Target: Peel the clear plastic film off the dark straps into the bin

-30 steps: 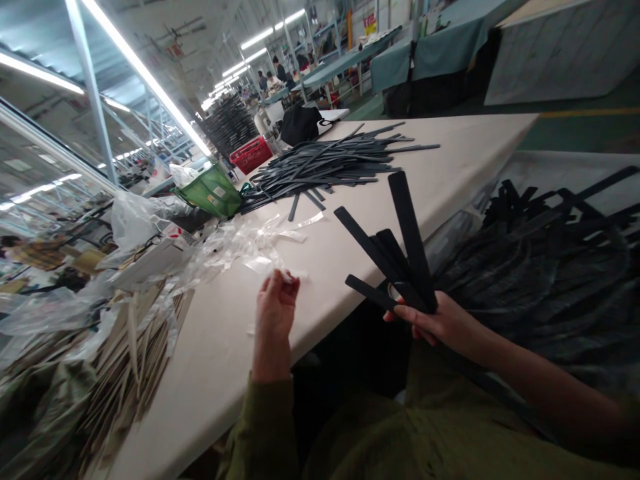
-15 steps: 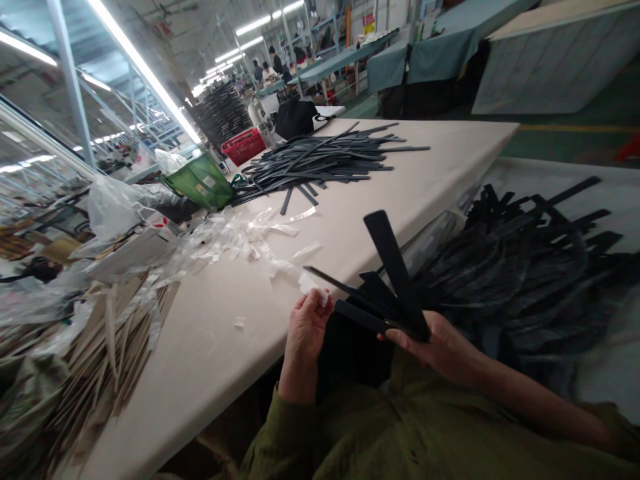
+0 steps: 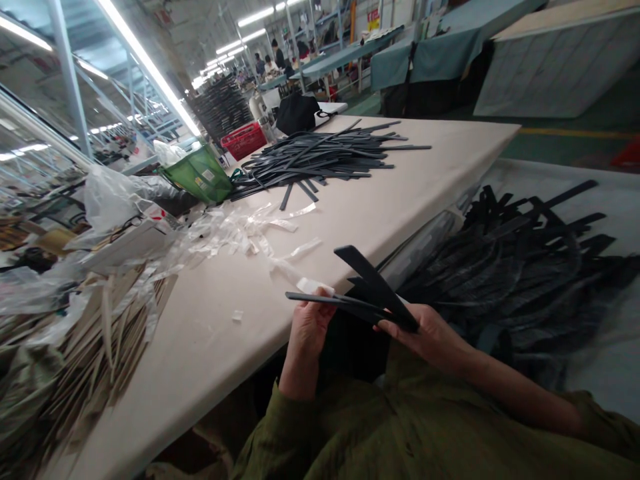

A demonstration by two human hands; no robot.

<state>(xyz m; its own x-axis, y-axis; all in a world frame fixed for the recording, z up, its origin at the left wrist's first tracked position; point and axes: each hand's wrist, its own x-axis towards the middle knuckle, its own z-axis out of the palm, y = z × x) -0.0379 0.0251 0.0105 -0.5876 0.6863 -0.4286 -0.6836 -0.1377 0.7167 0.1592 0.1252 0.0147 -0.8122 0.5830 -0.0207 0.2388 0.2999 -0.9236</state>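
My right hand (image 3: pixel 425 333) is wrapped round the lower ends of several black strips (image 3: pixel 370 277), which fan out up and to the left. My left hand (image 3: pixel 311 323) is closed at the table's front edge, its fingertips pinching a small white piece (image 3: pixel 315 287). One dark strip from the bundle passes over the left fingertips; whether those fingers grip it too is hard to tell. Thin clear and white film scraps (image 3: pixel 250 230) lie on the pale table (image 3: pixel 215 333) beyond the left hand.
A pile of dark strips (image 3: pixel 320 157) covers the table's far part, beside a green basket (image 3: pixel 200 175) and a red basket (image 3: pixel 243 141). Brown strips (image 3: pixel 110 340) lie at the left. More black strips (image 3: pixel 520 267) fill the lower surface at right.
The bundle in my right hand has tilted down and to the left. One strip now crosses my left fingertips, which still pinch the white piece.
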